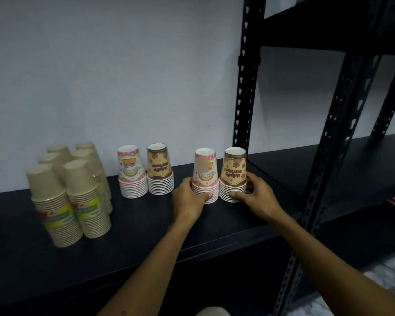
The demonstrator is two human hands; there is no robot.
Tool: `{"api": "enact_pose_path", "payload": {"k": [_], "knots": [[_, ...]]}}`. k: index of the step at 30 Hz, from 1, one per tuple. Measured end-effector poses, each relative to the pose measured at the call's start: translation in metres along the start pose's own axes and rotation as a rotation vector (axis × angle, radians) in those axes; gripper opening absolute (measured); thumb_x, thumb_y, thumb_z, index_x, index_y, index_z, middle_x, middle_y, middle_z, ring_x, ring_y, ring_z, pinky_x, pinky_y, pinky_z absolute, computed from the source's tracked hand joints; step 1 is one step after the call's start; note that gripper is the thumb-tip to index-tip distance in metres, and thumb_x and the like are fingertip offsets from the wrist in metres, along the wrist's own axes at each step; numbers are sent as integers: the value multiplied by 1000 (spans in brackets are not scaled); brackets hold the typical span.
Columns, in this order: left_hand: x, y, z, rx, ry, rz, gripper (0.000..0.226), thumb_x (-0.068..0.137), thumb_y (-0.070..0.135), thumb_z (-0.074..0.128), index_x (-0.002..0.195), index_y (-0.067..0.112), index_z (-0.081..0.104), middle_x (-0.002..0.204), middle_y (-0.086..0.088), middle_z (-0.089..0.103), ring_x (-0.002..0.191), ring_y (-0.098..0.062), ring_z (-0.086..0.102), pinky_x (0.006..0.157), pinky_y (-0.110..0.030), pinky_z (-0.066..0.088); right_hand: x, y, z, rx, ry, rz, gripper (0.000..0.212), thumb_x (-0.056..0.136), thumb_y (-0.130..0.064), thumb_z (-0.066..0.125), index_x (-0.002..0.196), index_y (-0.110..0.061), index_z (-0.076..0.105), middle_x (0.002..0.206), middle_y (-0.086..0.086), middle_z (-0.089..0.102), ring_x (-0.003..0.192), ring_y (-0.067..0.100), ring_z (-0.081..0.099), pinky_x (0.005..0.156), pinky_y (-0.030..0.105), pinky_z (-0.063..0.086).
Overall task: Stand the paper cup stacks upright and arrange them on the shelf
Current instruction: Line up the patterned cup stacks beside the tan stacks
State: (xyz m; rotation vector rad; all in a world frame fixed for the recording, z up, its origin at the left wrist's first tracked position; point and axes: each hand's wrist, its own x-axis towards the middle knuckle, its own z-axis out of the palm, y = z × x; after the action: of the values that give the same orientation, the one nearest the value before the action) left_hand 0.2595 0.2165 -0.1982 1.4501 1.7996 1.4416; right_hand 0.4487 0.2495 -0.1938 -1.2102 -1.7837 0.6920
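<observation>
On the dark shelf point(135, 226) stand several upside-down paper cup stacks. My left hand point(188, 199) grips the base of a pink-and-white printed stack point(205, 172). Touching that stack on its right is a brown printed stack point(235, 172), which my right hand point(254, 197) holds at its base. Further left, near the wall, another pink stack point(131, 172) and another brown stack point(160, 169) stand side by side. At the far left is a cluster of several plain kraft cup stacks point(71, 197) with green-yellow labels, all upright.
A black perforated steel upright point(245, 87) rises just behind the brown stack I hold. A second upright point(328, 156) stands at the shelf's front right. Another shelf board point(360, 169) continues to the right, and a pale wall backs the shelf.
</observation>
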Motion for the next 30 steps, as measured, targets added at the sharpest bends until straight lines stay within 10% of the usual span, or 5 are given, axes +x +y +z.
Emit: {"api": "enact_pose_path", "payload": {"k": [7, 30], "knots": [[-23, -22, -67, 56, 161, -76, 57, 68, 22, 84, 119, 16, 60, 120, -2, 66, 108, -20, 64, 90, -31, 51, -4, -38, 58, 97, -156, -58, 63, 77, -15, 78, 132, -20, 50, 120, -6, 60, 103, 5, 57, 83, 12, 42], [-33, -30, -104, 169, 368, -243, 57, 79, 17, 74, 129, 7, 47, 128, -11, 59, 118, -28, 56, 91, -36, 48, -6, -69, 118, 242, -208, -70, 65, 78, -10, 75, 135, -19, 45, 130, -1, 59, 113, 11, 57, 97, 29, 46]]}}
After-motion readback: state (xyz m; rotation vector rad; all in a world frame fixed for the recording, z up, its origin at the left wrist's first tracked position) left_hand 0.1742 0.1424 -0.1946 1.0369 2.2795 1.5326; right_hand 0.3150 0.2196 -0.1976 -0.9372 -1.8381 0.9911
